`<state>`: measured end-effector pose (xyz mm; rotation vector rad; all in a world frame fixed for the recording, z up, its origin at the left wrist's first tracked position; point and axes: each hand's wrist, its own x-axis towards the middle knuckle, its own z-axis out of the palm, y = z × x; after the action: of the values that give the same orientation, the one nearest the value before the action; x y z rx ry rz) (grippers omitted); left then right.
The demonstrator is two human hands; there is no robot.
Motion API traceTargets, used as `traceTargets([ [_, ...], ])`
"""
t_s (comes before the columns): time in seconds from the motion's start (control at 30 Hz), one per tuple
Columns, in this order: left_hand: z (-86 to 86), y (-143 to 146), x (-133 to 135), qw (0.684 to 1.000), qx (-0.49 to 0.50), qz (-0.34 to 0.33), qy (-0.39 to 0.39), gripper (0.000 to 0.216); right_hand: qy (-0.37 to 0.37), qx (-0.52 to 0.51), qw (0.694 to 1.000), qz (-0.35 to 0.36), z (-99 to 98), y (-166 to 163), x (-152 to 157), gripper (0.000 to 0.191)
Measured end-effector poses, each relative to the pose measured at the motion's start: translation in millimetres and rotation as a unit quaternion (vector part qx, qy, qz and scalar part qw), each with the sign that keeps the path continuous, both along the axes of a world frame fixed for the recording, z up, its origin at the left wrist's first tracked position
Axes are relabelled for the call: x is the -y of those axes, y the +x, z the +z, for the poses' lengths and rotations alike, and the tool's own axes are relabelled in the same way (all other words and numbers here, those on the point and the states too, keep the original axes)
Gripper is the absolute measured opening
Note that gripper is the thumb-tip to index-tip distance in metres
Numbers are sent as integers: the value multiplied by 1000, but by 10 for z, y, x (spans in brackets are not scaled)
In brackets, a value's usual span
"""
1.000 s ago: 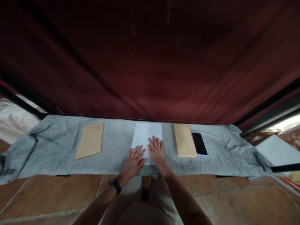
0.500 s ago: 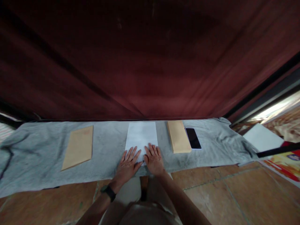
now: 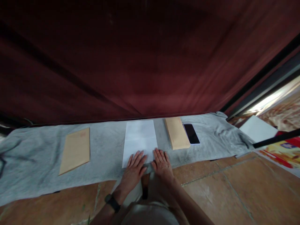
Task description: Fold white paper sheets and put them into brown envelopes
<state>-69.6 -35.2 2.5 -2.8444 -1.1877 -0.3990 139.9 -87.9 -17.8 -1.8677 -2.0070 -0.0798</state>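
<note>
A white sheet of paper point(image 3: 140, 137) lies flat on a grey cloth point(image 3: 105, 156) in front of me. My left hand point(image 3: 133, 170) rests on the sheet's near edge, fingers stretched out and a dark watch on its wrist. At the sheet's near right corner lies my right hand point(image 3: 162, 165), its fingers flat, the tips at the paper's edge and on the cloth. Neither hand grips anything. To the right is a stack of brown envelopes point(image 3: 177, 132), with a dark-screened phone point(image 3: 191, 133) beside it. A single brown envelope point(image 3: 75, 150) lies off to the left.
A dark red fabric panel point(image 3: 140, 78) rises behind the cloth. Brown floor tiles point(image 3: 211, 184) show along the near side. At the far right are a white flat piece point(image 3: 257, 128), a colourful printed package point(image 3: 284, 151) and a dark metal bar point(image 3: 276, 139).
My right hand has slid right, from on the paper to its near right corner. My left hand has moved slightly right and nearer to me. The whole view has tilted a little.
</note>
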Motion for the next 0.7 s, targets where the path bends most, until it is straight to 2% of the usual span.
traceTargets([
  [0.07,13,42,27,1000,-11,-19,-7,50,-8,3,1000,10,30,28,83,55],
  [0.43,9,32,122,1000,-4,-6,5,58,-32,1,995,94,108,272,379,54],
  [0.57,15,42,126,1000,-4,-7,7,55,-21,-9,995,99,127,328,345,47],
  [0.7,17,53,22,1000,-10,6,-19,45,-8,-5,996,93,196,345,180,34],
])
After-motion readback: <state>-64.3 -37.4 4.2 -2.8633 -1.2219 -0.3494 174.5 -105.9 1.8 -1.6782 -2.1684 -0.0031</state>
